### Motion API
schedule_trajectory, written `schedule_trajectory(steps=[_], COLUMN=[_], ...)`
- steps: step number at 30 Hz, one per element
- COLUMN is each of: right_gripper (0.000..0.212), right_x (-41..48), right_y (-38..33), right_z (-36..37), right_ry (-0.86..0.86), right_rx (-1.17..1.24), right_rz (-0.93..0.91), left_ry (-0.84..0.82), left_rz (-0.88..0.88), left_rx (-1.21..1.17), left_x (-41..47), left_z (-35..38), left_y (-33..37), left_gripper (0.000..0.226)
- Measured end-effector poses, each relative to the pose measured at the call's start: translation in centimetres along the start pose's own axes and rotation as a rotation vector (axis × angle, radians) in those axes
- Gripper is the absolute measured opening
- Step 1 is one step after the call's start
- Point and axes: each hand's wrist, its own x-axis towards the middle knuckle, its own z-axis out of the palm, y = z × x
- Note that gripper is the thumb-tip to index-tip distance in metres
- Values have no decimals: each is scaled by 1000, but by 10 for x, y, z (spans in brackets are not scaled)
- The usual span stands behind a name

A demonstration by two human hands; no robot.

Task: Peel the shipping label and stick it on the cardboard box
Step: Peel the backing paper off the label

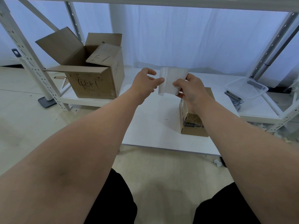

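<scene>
While we hold it up, shipping label: in the air above the cardboard box, left edge curling.
Right hand: curled fingers pinch its right side.
Left hand: fingers loosely spread, our thumb tip touching its left edge.

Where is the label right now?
Head view, centre: the label is pinched by the right hand, with the left hand at its left edge, above the small box on the table.
</scene>
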Motion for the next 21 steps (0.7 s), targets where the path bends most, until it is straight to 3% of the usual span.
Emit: schedule_trajectory(steps=[14,21], right_gripper=[34,36], right_x=[-1,-3], right_y=[-2,-6], right_z=[1,-1], right_ry=[-48,-117], right_rx=[38,86], right_rz=[41,54], left_ry=[-71,-7], left_rz=[34,32], left_rx=[-76,-121], left_x=[-2,-1], left_z=[5,3], left_y=[2,3], left_gripper=[14,21])
